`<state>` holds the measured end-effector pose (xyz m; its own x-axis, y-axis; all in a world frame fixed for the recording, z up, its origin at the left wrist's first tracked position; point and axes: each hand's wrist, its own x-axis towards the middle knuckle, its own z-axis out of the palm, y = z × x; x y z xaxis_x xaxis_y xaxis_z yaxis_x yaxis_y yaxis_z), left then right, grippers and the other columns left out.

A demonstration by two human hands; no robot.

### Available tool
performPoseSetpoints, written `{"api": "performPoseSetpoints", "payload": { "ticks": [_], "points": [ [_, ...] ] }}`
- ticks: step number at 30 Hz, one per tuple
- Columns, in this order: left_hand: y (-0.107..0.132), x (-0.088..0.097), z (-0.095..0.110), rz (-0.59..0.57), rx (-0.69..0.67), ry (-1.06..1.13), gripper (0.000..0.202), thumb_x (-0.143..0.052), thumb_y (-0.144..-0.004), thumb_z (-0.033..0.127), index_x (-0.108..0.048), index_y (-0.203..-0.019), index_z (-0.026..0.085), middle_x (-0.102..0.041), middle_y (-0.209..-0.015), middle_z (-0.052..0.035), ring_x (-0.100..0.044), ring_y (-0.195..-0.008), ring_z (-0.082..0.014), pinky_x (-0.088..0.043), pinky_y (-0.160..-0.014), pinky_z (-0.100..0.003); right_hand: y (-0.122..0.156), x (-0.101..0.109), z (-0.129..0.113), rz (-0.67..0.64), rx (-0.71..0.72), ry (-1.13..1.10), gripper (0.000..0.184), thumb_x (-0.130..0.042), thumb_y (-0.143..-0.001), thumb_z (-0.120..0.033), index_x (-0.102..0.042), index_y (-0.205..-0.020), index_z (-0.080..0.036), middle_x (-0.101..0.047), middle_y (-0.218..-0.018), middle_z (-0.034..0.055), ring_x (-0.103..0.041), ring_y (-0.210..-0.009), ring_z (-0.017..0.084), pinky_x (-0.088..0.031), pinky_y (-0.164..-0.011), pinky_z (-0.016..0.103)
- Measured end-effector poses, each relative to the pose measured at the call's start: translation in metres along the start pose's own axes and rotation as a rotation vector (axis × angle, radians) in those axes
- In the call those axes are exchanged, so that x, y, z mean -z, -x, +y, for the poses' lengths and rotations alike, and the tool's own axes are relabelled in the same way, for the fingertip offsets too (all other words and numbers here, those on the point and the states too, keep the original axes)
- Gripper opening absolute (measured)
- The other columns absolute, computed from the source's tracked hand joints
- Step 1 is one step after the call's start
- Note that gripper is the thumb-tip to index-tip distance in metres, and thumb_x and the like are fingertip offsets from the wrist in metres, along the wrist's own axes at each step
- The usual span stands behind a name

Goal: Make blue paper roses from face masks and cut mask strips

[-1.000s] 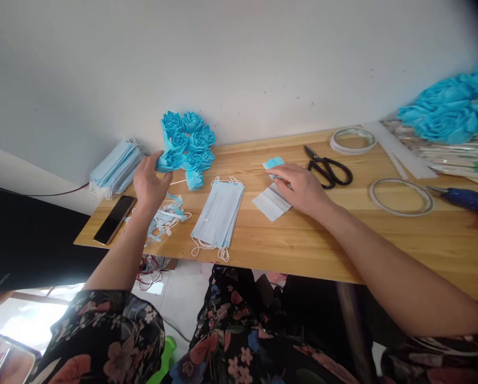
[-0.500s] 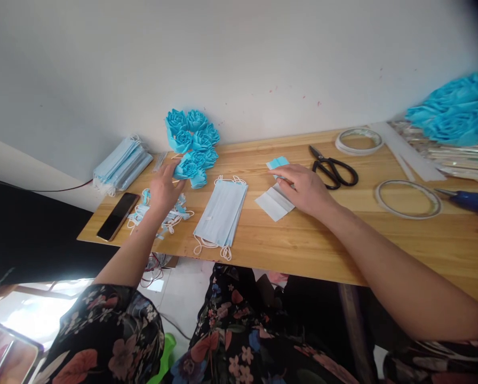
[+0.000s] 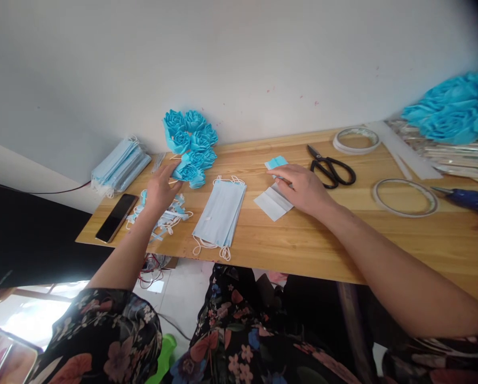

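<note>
My left hand [image 3: 161, 189] is beside the lowest blue paper-like flower [image 3: 189, 172]. Its fingers are apart, with the tips at the flower's edge near a thin stick; I cannot tell whether they touch it. More blue flowers [image 3: 193, 130] are bunched behind, against the wall. My right hand [image 3: 303, 186] lies low over the table, fingers stretched out and slightly spread. Under and beside it are a whitish folded sheet [image 3: 273, 202] and a small blue-and-white piece [image 3: 276, 162], partly covered by the fingers. Between my hands lies a stack of light blue face masks [image 3: 220, 210].
Cut mask scraps with ear loops [image 3: 169, 221] and a phone [image 3: 117, 217] lie left, before another mask stack [image 3: 121, 166]. Black-handled scissors [image 3: 331, 168], two tape rolls [image 3: 357, 141] [image 3: 406, 197], a blue-handled tool [image 3: 469, 198] and more blue flowers [image 3: 455, 112] are right.
Both hands stay almost in place. The whole view shifts slightly to the left, and the fingers of my right hand have barely moved over the pieces.
</note>
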<state>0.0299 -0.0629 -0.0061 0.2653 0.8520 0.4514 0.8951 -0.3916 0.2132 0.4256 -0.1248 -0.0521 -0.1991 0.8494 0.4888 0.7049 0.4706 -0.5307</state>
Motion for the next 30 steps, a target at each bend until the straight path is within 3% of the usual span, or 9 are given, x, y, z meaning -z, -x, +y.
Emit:
{"api": "performPoseSetpoints", "payload": {
  "ticks": [10, 16, 22, 30],
  "points": [
    [0.008, -0.008, -0.002, -0.034, 0.015, -0.001, 0.078, -0.070, -0.083, 0.034, -0.045, -0.155, 0.020, -0.062, -0.141, -0.0164, -0.066, -0.109, -0.0301, -0.052, -0.096, -0.043, 0.001, -0.001, 0.002, 0.013, 0.018, 0.006, 0.036, -0.049, -0.093, -0.017, -0.075, -0.117, -0.026, -0.076, -0.119, 0.0070, -0.069, -0.112, 0.028, -0.055, -0.096, 0.048],
    [0.009, -0.001, -0.005, -0.038, 0.054, 0.006, 0.084, -0.075, -0.078, 0.039, -0.045, -0.155, 0.023, -0.067, -0.128, -0.0134, -0.067, -0.094, -0.0260, -0.053, -0.083, -0.038, 0.001, 0.001, 0.000, 0.000, 0.011, -0.008, 0.038, -0.050, -0.093, -0.015, -0.075, -0.118, -0.027, -0.077, -0.120, 0.0067, -0.069, -0.113, 0.029, -0.056, -0.096, 0.050],
    [0.002, 0.003, 0.000, -0.046, 0.082, 0.062, 0.061, -0.064, -0.082, 0.039, -0.061, -0.140, 0.020, -0.072, -0.110, -0.0078, -0.062, -0.082, -0.0200, -0.051, -0.078, -0.034, 0.001, 0.002, 0.002, -0.006, 0.009, 0.000, 0.036, -0.050, -0.093, -0.016, -0.075, -0.117, -0.025, -0.077, -0.119, 0.0077, -0.070, -0.113, 0.030, -0.056, -0.096, 0.051],
    [-0.009, 0.003, 0.008, 0.044, 0.099, 0.045, 0.055, -0.062, -0.086, 0.046, -0.066, -0.134, 0.020, -0.069, -0.089, -0.0039, -0.059, -0.075, -0.0185, -0.048, -0.072, -0.031, 0.003, 0.002, 0.009, 0.001, -0.012, 0.006, 0.037, -0.049, -0.092, -0.016, -0.075, -0.117, -0.023, -0.077, -0.119, 0.0091, -0.070, -0.113, 0.030, -0.057, -0.094, 0.051]
  ]
}}
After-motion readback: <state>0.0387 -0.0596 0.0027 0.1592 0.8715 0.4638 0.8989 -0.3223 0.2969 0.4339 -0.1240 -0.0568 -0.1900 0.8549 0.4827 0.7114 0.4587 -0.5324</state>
